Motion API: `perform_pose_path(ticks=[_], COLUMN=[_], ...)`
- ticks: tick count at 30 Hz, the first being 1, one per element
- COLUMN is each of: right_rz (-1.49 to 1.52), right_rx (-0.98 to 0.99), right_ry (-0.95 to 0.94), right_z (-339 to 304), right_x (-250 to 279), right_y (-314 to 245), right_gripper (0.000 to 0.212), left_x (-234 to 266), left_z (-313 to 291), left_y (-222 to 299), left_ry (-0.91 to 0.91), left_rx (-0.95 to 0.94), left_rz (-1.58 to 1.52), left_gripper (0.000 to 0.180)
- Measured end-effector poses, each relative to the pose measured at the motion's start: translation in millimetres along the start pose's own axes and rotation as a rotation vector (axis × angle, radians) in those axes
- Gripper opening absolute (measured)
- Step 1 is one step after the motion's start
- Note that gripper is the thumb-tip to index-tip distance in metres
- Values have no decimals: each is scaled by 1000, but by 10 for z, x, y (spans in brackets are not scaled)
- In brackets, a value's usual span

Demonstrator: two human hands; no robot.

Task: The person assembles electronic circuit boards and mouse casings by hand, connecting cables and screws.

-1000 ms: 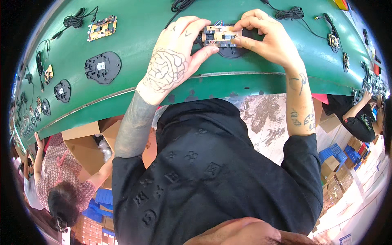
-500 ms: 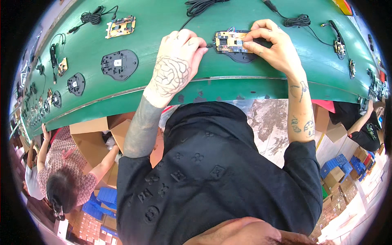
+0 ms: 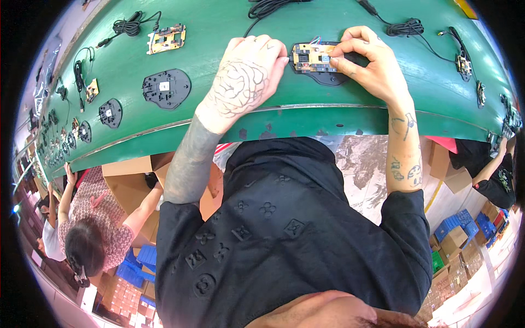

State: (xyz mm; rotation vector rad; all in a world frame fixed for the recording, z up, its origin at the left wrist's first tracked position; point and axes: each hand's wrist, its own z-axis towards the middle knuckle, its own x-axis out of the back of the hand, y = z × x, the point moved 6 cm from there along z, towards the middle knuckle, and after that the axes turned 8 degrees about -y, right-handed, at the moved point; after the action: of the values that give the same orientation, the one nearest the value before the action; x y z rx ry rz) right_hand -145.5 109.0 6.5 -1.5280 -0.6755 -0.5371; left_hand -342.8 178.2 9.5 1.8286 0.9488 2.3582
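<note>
Lying left to right on the green worktop (image 3: 210, 27): one black mouse base (image 3: 178, 90). Left hand (image 3: 246, 76), fingertips drawn together beside the board's left end; what they pinch cannot be told. Tan circuit board (image 3: 308, 58), atop a second black base (image 3: 331, 80), between hands; probably light, stiff, fragile at its thin wires (image 3: 315, 40), best held by edges. Right hand (image 3: 372, 68), thumb and forefinger pinching the board's right end.
</note>
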Motion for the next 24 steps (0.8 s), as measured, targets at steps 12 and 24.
perform_pose_path(ticks=[12,24], right_rz=[-156,-707], right_rx=[139,-33], right_ry=[103,266], right_z=[10,-28], right_x=[19,109], right_y=[-227,-203], right_gripper=[29,26], left_x=[36,671], left_z=[178,-697], left_y=[-79,-383], left_ry=[-71,460], left_rx=[143,256], left_rz=[-71,-51], left_gripper=[7,39])
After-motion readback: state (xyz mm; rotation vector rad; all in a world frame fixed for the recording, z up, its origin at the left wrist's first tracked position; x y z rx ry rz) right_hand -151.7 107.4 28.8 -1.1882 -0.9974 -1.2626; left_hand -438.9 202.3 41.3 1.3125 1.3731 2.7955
